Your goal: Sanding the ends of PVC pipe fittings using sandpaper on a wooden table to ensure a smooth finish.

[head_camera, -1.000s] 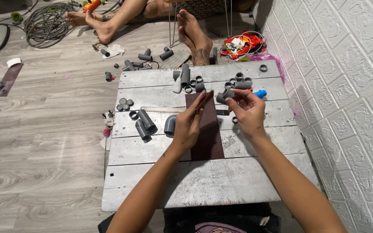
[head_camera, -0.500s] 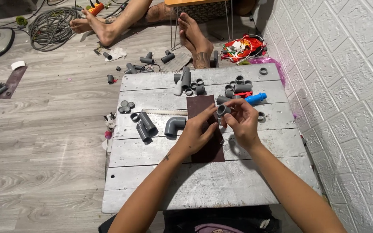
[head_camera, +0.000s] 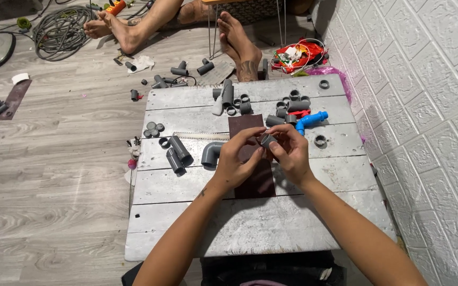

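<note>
Layout of the work surface. Both hands meet above the sheet of sandpaper (head_camera: 253, 175) at the middle of the board table (head_camera: 261, 228), the left hand (head_camera: 238, 161) and right hand (head_camera: 291, 153) together pinching a small pipe fitting (head_camera: 266, 140). Left of the hands lie an elbow fitting (head_camera: 211, 153) and two short pipe pieces (head_camera: 176, 153). Behind them, toward the far edge, sits a cluster of couplings (head_camera: 287, 106), with a tap (head_camera: 310, 121) at its right. Beyond the table, another person's feet (head_camera: 239, 47) rest on the floor.
</note>
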